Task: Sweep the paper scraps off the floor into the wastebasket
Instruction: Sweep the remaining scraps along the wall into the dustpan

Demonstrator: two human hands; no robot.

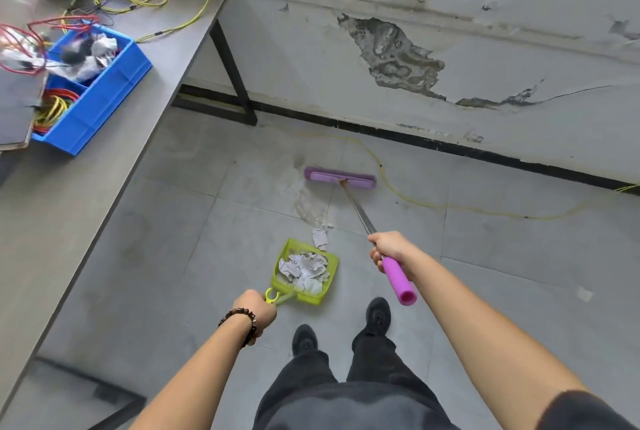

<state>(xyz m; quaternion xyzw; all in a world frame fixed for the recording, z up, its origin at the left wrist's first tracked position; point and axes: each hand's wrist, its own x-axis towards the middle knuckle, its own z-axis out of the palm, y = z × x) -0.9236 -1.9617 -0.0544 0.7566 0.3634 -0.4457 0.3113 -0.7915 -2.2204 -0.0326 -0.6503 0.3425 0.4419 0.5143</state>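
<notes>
A lime-green dustpan point(329, 258) sits on the grey floor in front of my feet, filled with crumpled white paper scraps point(304, 270). My left hand point(258, 308) grips its handle. One loose paper scrap point(319, 238) lies on the floor at the dustpan's far edge. My right hand point(386, 249) grips the metal pole of a broom just above its pink grip; the purple broom head point(341, 178) rests on the floor farther off, near the wall. No wastebasket is in view.
A grey table point(69, 187) runs along the left, carrying a blue bin point(104, 93) of wires and paper. A yellow cable point(433, 202) trails across the floor by the wall. A small white scrap point(585, 294) lies on the floor at right.
</notes>
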